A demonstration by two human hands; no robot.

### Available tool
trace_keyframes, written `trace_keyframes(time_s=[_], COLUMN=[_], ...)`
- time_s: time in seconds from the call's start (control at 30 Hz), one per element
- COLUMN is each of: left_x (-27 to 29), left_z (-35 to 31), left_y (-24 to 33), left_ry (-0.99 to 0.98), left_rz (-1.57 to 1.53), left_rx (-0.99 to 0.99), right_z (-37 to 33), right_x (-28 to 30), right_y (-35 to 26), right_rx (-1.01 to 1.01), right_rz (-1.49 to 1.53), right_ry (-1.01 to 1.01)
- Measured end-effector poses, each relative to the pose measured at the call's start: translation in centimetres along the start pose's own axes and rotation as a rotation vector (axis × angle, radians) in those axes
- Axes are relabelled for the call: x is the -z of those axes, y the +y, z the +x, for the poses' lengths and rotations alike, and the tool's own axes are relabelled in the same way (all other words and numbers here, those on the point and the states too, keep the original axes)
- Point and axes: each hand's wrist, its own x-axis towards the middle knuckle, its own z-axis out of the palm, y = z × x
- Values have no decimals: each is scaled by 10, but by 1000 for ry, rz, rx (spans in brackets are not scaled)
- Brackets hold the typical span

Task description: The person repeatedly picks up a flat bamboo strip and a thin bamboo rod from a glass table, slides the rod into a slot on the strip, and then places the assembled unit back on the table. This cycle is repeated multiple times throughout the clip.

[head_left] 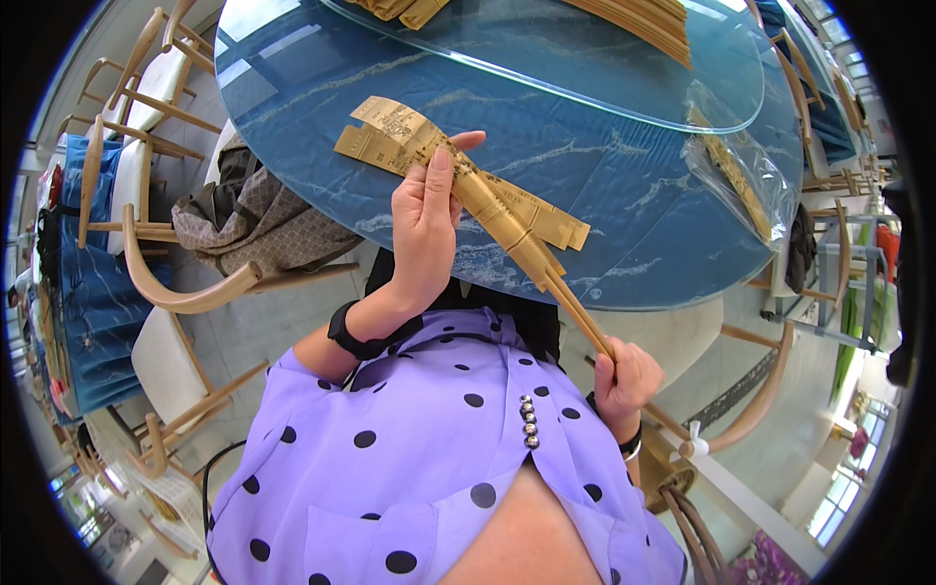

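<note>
Left hand [425,229] fingers [438,175] pressed together, clamped round a fan of tan paper chopstick sleeves [458,175], thumb hidden behind. Right hand [624,378] curled tight, pinching the lower ends of bare bamboo chopsticks [575,310] that run up to 11 o'clock into one sleeve. Bundle hangs over the near rim of the blue marble-look table [624,185], sleeves at 12 o'clock from the left hand. Clear bag [746,166] of more chopsticks at 2 o'clock, glass turntable [585,58] at 12, wooden chair [185,283] at 9. Risk, my call: the grip is loose on the outer sleeves, so they may slip out of the fan; an angled push may tear the paper.
</note>
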Motion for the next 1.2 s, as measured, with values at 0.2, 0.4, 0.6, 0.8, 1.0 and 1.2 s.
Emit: trace_keyframes(time_s=[0.2,0.4,0.6,0.8,1.0,1.2], left_x=[-1,4,8,3,-4,2], left_z=[-3,-3,0,-6,-15,-3], left_y=[-4,-6,-3,-4,-2,5], left_ry=[11,-120,-218,-195,-213,-188], left_rz=[-15,-19,-61,-65,-97,-82], left_rx=[31,107,283,234,254,238], right_z=[-2,0,8,8,11,9], right_x=[1,4,4,2,0,0], right_y=[1,2,-1,0,-1,-1], right_rx=[-20,-39,-41,-46,-53,-30], right_rz=[13,-1,-28,-15,-6,-1], right_ry=[-20,-25,-28,-21,-12,-7])
